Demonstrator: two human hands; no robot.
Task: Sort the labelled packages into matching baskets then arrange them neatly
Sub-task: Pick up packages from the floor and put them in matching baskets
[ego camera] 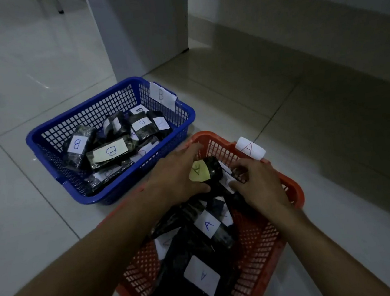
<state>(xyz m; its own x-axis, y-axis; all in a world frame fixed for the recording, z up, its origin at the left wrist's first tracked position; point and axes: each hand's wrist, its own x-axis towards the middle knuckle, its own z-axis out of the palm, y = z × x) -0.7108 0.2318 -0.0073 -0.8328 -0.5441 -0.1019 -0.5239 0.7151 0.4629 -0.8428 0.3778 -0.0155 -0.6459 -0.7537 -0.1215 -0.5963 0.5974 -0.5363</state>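
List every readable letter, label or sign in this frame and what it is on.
"B": tag on the blue basket rim.
"B": three packages inside it; its other labels are unreadable.
"A": tag on the orange basket rim.
"A": yellow label and white labels on its packages.

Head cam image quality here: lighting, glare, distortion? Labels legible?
Head view: dim and underexposed, faint streak glare on the floor tiles; wide-angle bending at the edges. B labels in the blue basket and A labels in the orange basket read clearly; black packages lose detail. Both hands sharp.
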